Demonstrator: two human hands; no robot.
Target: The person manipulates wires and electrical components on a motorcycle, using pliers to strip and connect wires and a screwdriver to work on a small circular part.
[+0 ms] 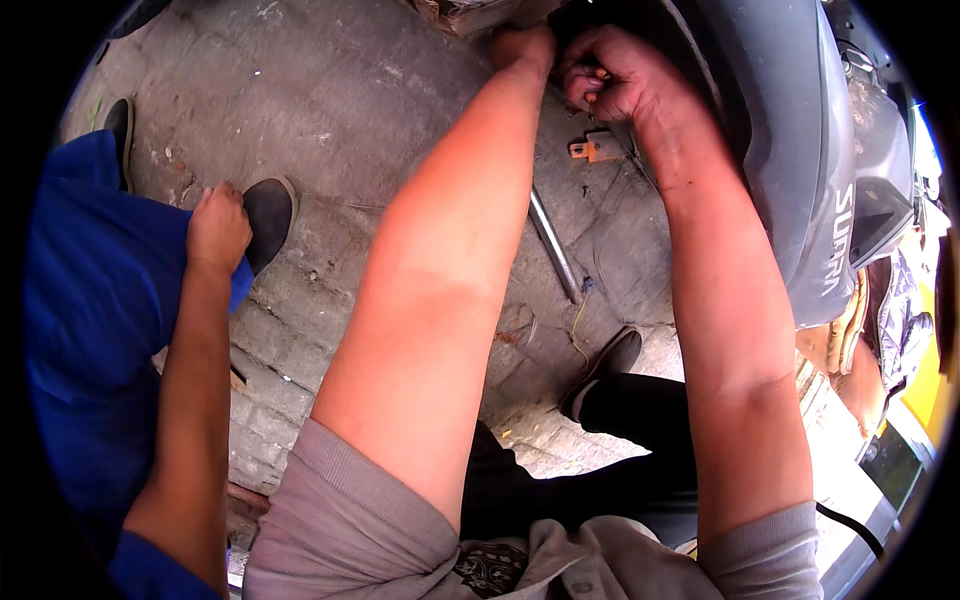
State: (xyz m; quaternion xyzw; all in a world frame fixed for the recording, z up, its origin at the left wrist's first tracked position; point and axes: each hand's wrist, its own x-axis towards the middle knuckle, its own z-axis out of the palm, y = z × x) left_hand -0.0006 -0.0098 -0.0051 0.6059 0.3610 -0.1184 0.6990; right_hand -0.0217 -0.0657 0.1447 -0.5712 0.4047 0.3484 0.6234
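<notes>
Ribbed grey sleeves point(350, 490) sit closest, soft knit around bare forearms point(735, 300) that run up to the upper left side of the grey panel point(795, 130), a smooth, curved vehicle moulding. Just left of the panel's upper part, the right grip point(610, 75) is curled nearly closed around a small orange piece point(600, 73), of which only two bright bits show between the fingers (perhaps handle ends, though too little shows to be sure). That piece looks light and stiff, easy to turn in the fingers, best taken by its orange parts. Farther left of the panel, the left grip point(525, 45) reaches into shadow; its fingers are hidden, so I cannot tell how far open it is or what it has hold of. By its look, the panel is rigid plastic, slick on the face, and steadier to hold by its edge.

Left of the panel, on the rough, dusty stone floor point(330, 120), lie a flat, rusty orange bracket point(604, 148) and, lower down, a shiny round metal bar point(553, 245), likely heavy and slippery. Far left of the panel, a co-worker in blue cloth trousers point(110, 270) rests a hand point(220, 228) near a dark shoe point(268, 222).
</notes>
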